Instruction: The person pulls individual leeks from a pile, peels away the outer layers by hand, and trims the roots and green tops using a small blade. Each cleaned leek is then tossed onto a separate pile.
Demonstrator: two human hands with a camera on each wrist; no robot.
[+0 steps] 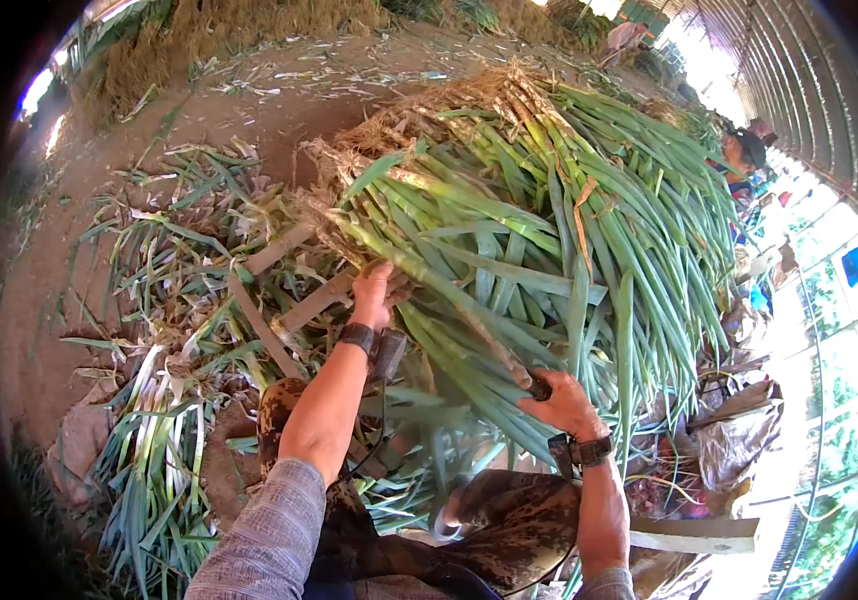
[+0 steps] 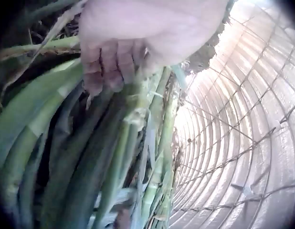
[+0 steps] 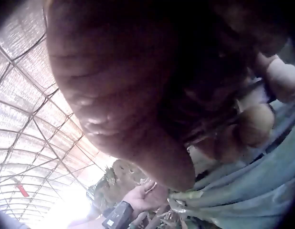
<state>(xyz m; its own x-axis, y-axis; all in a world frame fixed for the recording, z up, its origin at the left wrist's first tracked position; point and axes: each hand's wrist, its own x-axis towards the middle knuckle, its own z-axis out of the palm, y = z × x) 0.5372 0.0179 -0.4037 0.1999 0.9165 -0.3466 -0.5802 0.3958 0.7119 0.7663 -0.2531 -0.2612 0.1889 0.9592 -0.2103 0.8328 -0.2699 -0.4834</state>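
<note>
A large heap of long green onions (image 1: 509, 240) lies in front of me, with roots toward the far left and leaves toward the right. My left hand (image 1: 374, 297) grips green onion stalks at the heap's near left edge. In the left wrist view its fingers (image 2: 111, 64) bend over the green stalks (image 2: 157, 176). My right hand (image 1: 561, 405) is curled round the dark handle (image 1: 539, 387) of a tool at the heap's near side. A thin brown length (image 1: 494, 345) extends from that handle over the leaves. In the right wrist view, the thumb and palm hide most of what is held.
Trimmed onions with white stems (image 1: 164, 410) lie at the left among scattered leaf scraps (image 1: 199, 240). A wooden board (image 1: 694, 535) is at the lower right, near crumpled sacks (image 1: 744, 430). Another person (image 1: 744, 150) is beyond the heap, under the arched tunnel roof (image 1: 819, 100).
</note>
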